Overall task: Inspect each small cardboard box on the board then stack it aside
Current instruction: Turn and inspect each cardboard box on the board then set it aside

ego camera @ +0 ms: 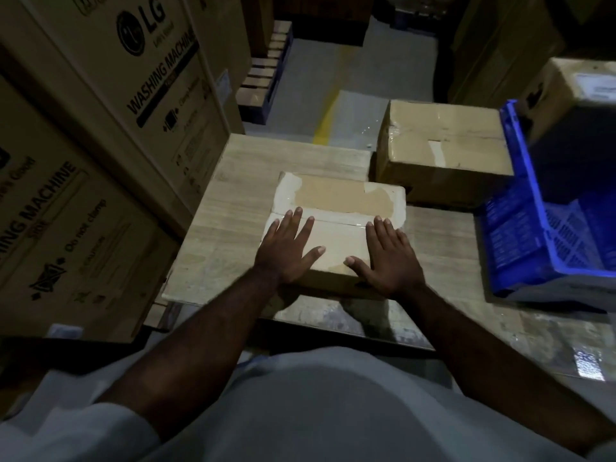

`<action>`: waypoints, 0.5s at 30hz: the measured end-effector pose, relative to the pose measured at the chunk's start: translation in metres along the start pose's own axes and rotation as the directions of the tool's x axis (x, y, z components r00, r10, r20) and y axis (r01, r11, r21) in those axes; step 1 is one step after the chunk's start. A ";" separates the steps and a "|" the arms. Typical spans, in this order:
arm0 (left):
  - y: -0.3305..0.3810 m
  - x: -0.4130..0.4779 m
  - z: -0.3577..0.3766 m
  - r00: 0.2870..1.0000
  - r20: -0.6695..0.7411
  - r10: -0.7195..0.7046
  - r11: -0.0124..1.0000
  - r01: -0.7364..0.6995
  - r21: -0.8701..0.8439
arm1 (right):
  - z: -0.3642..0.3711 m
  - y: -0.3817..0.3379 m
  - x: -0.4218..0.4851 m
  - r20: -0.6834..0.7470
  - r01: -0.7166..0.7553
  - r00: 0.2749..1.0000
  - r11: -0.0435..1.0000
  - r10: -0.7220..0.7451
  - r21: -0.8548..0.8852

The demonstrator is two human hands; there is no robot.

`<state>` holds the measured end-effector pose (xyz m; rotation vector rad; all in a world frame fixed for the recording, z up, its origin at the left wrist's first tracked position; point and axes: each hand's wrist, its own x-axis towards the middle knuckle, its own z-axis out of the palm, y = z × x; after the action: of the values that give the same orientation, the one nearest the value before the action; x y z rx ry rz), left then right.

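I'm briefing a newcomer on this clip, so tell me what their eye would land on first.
First, the left hand and right hand, lying flat with straight fingers on the small cardboard box in the middle of the wooden board. Next, the bright blue crate at the right, with a second taped box beside it, farther back. Tall washing machine cartons wall in the left side.

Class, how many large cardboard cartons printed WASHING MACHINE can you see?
2: the brown cardboard carton with the LG logo, upper left; the nearer brown cardboard carton, lower left. Others may be hidden.
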<state>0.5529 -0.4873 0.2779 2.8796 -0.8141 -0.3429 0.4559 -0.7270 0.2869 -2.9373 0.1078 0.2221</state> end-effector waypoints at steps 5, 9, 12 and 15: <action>-0.002 -0.001 -0.008 0.999 -0.045 -0.020 1.000 0.019 -0.022 | -0.003 -0.001 0.001 -0.017 -0.028 0.999 0.998 0.029 0.056; -0.009 0.008 -0.023 0.997 -0.068 -0.033 0.998 0.037 0.053 | -0.016 0.005 0.013 -0.158 0.005 0.987 1.000 -0.001 0.021; -0.019 0.019 -0.036 0.994 0.021 -0.103 0.994 0.103 0.029 | -0.027 0.017 0.033 -0.089 -0.103 0.990 0.994 0.106 0.035; -0.030 0.029 -0.043 0.983 0.095 -0.155 0.988 0.157 -0.014 | -0.036 0.032 0.054 0.057 -0.219 0.975 0.973 0.215 0.072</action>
<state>0.6024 -0.4745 0.3088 2.9338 -0.5949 -0.5042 0.5111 -0.7682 0.3070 -2.8374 0.4222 0.3136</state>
